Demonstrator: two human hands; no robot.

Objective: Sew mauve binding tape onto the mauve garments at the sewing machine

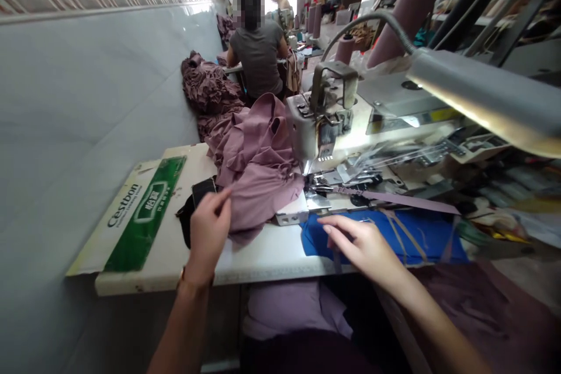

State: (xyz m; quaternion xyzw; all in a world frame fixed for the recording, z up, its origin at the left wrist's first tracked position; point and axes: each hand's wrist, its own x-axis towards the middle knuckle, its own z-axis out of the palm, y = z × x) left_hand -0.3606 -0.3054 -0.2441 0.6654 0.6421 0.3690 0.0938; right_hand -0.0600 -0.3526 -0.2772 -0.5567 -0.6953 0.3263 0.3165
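The person's left hand (208, 234) sits at the edge of a mauve cloth (258, 187) on the table (263, 263), its fingers (222, 198) pinched narrow on the hem, near the sewing machine (319, 123). The right hand (363, 248) hovers open over a blue cloth (385, 236) (a mauve strip (394, 198) lies just beyond it).

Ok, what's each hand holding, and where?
The left hand seems to pinch the edge of the mauve cloth; the right hand, above blue cloth, shows no clear hold.
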